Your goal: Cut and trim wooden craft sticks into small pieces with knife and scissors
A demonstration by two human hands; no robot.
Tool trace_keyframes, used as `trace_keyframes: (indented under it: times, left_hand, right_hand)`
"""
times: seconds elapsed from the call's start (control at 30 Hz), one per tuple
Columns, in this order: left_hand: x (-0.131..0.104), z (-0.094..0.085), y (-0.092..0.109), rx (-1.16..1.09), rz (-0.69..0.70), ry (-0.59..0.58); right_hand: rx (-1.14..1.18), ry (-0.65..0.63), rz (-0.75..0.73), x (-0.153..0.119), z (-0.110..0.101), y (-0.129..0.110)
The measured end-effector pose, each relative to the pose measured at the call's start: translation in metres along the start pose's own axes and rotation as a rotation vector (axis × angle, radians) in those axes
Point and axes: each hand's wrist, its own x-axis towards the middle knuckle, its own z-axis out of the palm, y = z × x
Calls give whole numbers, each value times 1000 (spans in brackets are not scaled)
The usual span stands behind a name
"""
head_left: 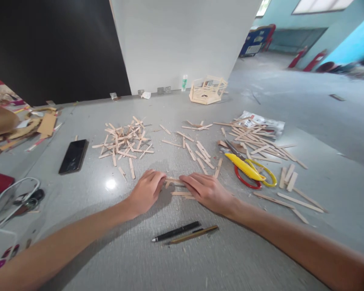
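Observation:
Both my hands meet near the middle of the grey table, on either end of a popsicle stick (173, 180). My left hand (147, 190) has its fingers closed on the stick's left end. From the other side, my right hand (208, 190) grips the right end, its fingers bent over it. A short piece of stick shows just under the held one, by the left fingertips. More sticks (182, 194) lie flat below, partly covered by the right hand. Closer to me, a black pen (176, 231) and a brownish-gold pen (194, 235) rest side by side.
A stick pile (124, 139) lies left of centre, another (257, 139) at right. Yellow-and-red scissors (248, 167) lie right of my hands. A phone (74, 156) is at left. Behind stand a stick-built frame (208, 91) and a small glue tube (184, 83).

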Motion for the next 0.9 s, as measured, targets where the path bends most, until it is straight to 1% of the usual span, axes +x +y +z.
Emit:
trace_keyframes:
  times: [0.3, 0.4, 0.47, 0.53, 0.6, 0.63, 0.67, 0.73, 0.8, 0.9]
  left_hand:
    - [0, 1, 0, 7, 26, 28]
    - [0, 1, 0, 11, 33, 34]
    - [0, 1, 0, 11, 38, 35]
    - [-1, 1, 0, 12, 40, 29]
    - [-1, 1, 0, 12, 30, 19]
    - [-1, 0, 0, 13, 25, 14]
    - [-1, 0, 0, 15, 21, 12]
    - [0, 0, 1, 22, 20, 16]
    - [-1, 0, 1, 27, 29, 25]
    - [-1, 0, 1, 31, 36, 25]
  right_hand:
    - [19, -33, 11, -1, -1, 0]
    - [11, -22, 0, 0, -2, -2]
    - [10, 18, 14, 1, -3, -3]
    - [6, 100, 76, 2, -4, -1]
    - [-43, 185, 211, 3, -6, 6]
    - [-92, 206, 295, 3, -7, 12]
    - [-159, 195, 391, 2, -7, 19]
    - [-275, 113, 543, -1, -8, 34]
    - [-301, 27, 592, -4, -9, 47]
    - [-282, -15, 599, -7, -9, 57]
